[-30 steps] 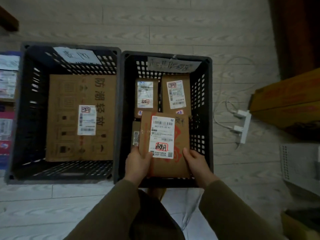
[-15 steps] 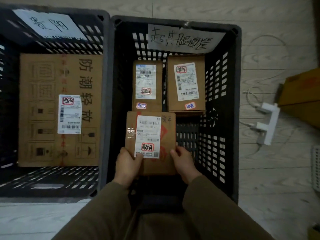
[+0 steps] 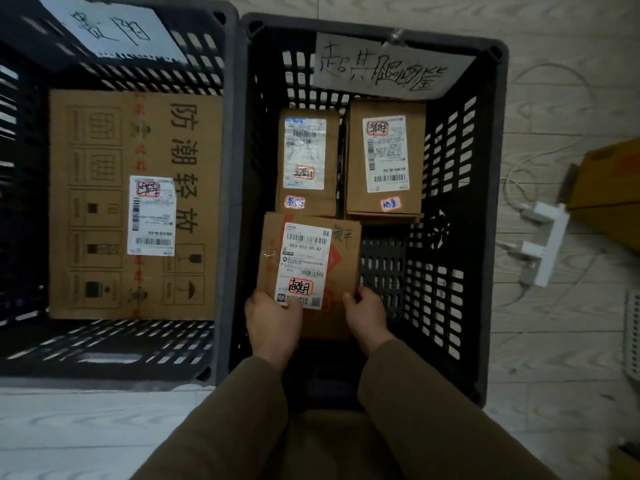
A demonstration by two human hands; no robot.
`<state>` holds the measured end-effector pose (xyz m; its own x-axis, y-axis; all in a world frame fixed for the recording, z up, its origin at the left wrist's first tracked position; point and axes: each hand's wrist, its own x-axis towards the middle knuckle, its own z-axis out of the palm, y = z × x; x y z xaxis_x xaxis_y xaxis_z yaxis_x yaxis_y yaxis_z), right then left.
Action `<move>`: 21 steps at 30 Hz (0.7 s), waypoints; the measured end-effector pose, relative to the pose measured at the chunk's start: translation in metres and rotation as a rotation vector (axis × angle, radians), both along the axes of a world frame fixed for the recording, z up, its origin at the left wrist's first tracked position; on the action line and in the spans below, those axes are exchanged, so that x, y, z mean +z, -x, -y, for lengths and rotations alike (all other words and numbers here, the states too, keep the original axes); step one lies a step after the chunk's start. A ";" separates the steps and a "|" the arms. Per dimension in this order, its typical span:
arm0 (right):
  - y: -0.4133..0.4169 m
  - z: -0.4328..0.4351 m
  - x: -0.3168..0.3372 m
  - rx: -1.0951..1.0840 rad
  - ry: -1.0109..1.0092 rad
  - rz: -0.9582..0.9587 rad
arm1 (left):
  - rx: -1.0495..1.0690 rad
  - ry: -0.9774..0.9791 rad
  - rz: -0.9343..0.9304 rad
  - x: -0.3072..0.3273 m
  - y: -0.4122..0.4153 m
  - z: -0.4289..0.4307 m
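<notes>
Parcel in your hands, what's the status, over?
Left hand and right hand grip parcel near end. Parcel inside right crate, label up. Narrow box, wider box just beyond.

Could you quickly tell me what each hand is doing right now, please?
Left hand: grips the small parcel at its near left corner.
Right hand: grips the same parcel at its near right edge.

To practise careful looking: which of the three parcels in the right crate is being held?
The front parcel, labelled 863-H10-00-47: left hand and right hand hold its near end; rear-left parcel and rear-right parcel lie untouched.
</notes>
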<state>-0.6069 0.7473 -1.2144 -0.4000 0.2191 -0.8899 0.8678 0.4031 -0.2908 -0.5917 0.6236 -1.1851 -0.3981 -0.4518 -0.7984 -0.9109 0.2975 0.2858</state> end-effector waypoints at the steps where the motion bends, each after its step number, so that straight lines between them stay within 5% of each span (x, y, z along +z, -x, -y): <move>1: 0.004 0.001 0.005 -0.004 -0.007 0.001 | 0.022 -0.021 0.003 0.005 0.002 0.001; 10: 0.056 0.038 0.176 -0.030 0.096 -0.083 | 0.298 -0.256 -0.134 0.170 0.028 0.044; 21: 0.080 0.186 0.416 0.392 0.406 -0.293 | 0.625 -0.202 -0.462 0.405 -0.006 0.162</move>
<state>-0.6866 0.5617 -0.7980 -0.6218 -0.3248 -0.7127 0.5391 0.4826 -0.6903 -0.5858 0.4619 -0.7797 -0.4295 -0.5650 -0.7045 -0.6682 -0.3260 0.6688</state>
